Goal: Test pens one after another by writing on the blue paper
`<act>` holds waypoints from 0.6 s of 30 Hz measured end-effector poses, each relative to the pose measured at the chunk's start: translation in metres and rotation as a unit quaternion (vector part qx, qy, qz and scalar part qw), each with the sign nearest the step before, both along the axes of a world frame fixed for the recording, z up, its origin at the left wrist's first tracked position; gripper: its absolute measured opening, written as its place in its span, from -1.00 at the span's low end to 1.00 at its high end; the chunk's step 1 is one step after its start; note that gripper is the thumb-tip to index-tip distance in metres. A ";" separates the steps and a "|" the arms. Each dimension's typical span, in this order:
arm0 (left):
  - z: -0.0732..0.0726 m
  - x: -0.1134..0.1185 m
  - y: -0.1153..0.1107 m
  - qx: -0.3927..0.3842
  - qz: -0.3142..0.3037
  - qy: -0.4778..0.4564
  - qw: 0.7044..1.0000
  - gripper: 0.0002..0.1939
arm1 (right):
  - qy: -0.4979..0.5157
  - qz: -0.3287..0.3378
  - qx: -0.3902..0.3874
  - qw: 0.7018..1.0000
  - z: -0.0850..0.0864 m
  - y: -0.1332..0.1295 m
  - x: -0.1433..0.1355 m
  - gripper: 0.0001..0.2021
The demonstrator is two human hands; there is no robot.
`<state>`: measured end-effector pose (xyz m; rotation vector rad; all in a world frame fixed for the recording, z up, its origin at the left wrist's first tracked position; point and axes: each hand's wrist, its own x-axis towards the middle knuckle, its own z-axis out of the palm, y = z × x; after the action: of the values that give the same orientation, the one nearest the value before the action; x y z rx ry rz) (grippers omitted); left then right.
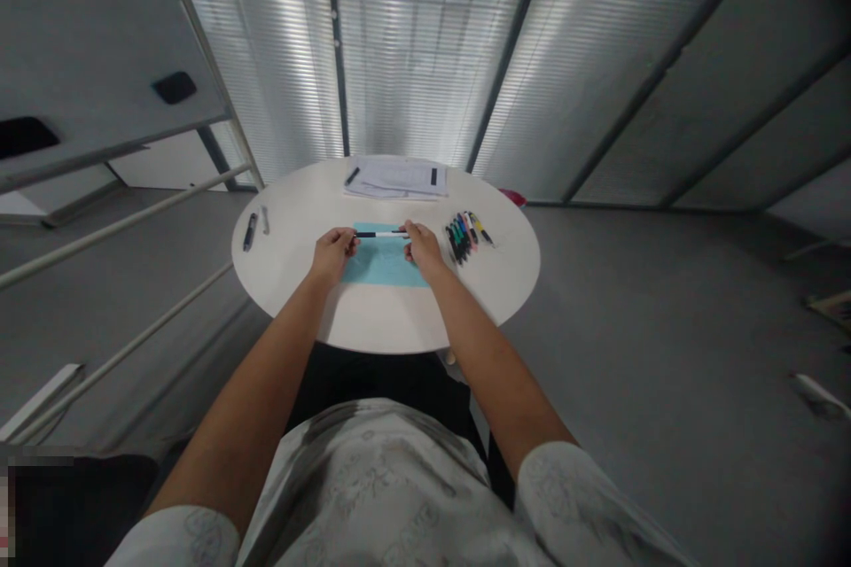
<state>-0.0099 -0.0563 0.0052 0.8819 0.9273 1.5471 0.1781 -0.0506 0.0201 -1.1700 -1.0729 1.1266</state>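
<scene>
A slim pen (382, 235), dark on the left part and white on the right, is held level between my two hands. My left hand (334, 254) pinches its dark end. At the other end, the fingers of my right hand (421, 246) are closed on the pen's tip. Beneath both hands a light blue sheet (386, 270) lies on the round white table (386, 319). Several pens and markers (465, 235) in black, green, blue, red and yellow lie in a row just right of my right hand.
At the table's far edge lies a stack of papers (399, 179) with a dark pen at its left and a dark strip at its right. A dark marker (250, 232) and a small white object (264, 220) are at the left. White rails (133, 235) stand left of the table.
</scene>
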 end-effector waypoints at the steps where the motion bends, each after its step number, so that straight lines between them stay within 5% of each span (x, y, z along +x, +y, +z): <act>1: 0.000 0.000 0.000 -0.003 0.000 -0.008 1.000 -0.87 | -0.010 -0.004 0.001 1.000 0.000 0.000 0.000 -0.68; 18: 0.000 -0.002 0.000 -0.013 -0.006 -0.023 1.000 -0.87 | 0.031 -0.043 0.002 0.999 0.000 0.001 0.003 -0.85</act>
<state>-0.0115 -0.0566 0.0056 0.8296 0.9061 1.5343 0.1808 -0.0496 0.0203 -1.1610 -0.9687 1.0861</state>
